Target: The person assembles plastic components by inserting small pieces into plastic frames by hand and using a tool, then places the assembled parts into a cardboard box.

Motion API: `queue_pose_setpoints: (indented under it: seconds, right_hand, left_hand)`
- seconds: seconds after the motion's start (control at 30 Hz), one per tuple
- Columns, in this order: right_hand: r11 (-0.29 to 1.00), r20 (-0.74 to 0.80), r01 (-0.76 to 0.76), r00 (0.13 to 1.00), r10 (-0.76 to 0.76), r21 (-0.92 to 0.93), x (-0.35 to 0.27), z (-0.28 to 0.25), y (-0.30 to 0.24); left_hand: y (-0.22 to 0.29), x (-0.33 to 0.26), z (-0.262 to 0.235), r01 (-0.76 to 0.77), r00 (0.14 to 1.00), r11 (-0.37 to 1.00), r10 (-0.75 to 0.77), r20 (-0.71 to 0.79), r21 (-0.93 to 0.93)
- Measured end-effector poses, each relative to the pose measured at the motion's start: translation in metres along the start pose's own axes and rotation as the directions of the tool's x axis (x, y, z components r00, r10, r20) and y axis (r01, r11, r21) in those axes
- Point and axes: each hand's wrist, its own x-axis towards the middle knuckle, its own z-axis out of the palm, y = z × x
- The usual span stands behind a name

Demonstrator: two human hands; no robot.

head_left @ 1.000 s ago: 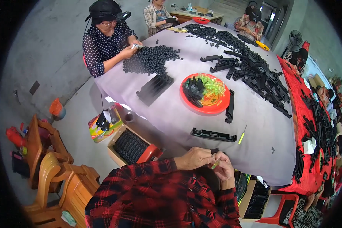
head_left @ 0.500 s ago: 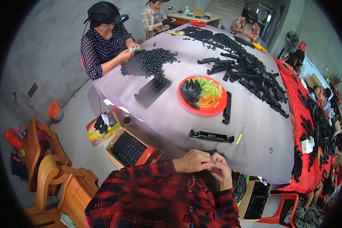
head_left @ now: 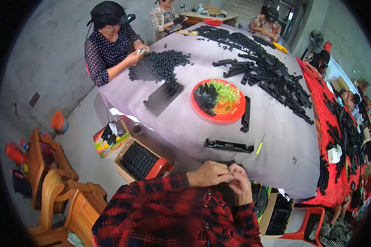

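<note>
- Red plaid sleeves framed our left hand and right hand, the fingers of both pinched together, seemingly on a small greenish piece, mostly hidden, just off the near edge of the bench.
- We judged the step in hand to be close fingertip work on that piece; the next move, we thought, called for a steady grip.
- Nearest us lay a long black bracket and a yellow-handled tool.
- Our red plate held black pieces beside translucent green pieces.
- Black strips filled the left carton; black parts stood in the right carton.
</note>
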Motion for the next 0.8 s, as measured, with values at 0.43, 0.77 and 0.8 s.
queue_pose_setpoints:
  seconds: [0.43,0.77,0.8]
  right_hand:
    - [0.997,-0.026,0.020,0.999,-0.018,0.068,0.0000,0.0032,-0.0005]
    - [0.990,-0.040,0.060,0.998,-0.055,0.129,0.0017,0.0013,0.0014]
    - [0.990,-0.042,0.060,0.998,-0.055,0.131,0.0018,0.0007,0.0018]
  left_hand:
    - [0.0000,0.0008,0.0002,0.018,1.000,1.000,-0.018,0.011,0.016]
    - [0.0020,0.0015,0.0020,0.082,0.997,0.996,-0.082,-0.006,0.036]
    - [0.0018,0.0016,0.0019,0.087,0.996,0.995,-0.087,-0.002,0.046]
